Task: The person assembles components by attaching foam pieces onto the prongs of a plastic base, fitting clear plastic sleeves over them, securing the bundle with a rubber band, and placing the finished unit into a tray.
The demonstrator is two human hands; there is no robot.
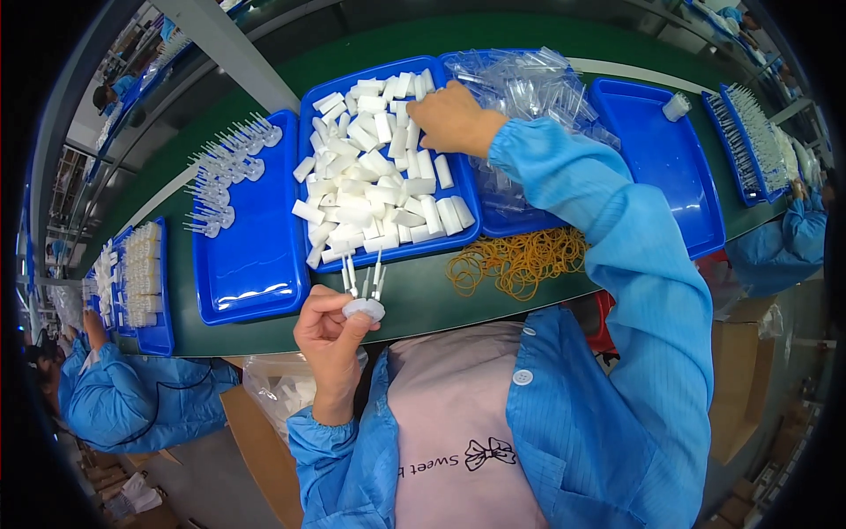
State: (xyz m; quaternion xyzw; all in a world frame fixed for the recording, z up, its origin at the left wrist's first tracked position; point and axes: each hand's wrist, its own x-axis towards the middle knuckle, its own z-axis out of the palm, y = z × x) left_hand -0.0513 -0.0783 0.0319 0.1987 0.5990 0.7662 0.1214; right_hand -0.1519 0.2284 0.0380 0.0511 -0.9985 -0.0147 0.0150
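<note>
Between the thumb and fingers of my left hand (330, 332) is a round, whitish plastic base (363, 309) with several thin upright pins, some with thicker white lower parts. It is held over the table's near edge, just below a blue tray (397, 256) heaped with white oblong blocks (357, 181). My right hand (456, 119) reaches across to the upper right of that heap. Its fingers are bent and closed at a white block (414, 134); the fingertips are partly hidden among the pieces.
Clear plastic sleeves (529, 88) fill a blue tray under my right forearm. Yellowish rubber bands (515, 263) lie on the green table. The left tray (247, 273) holds several pinned bases (233, 163); the right tray (661, 167) holds one clustered piece (676, 107). Co-workers sit on both sides.
</note>
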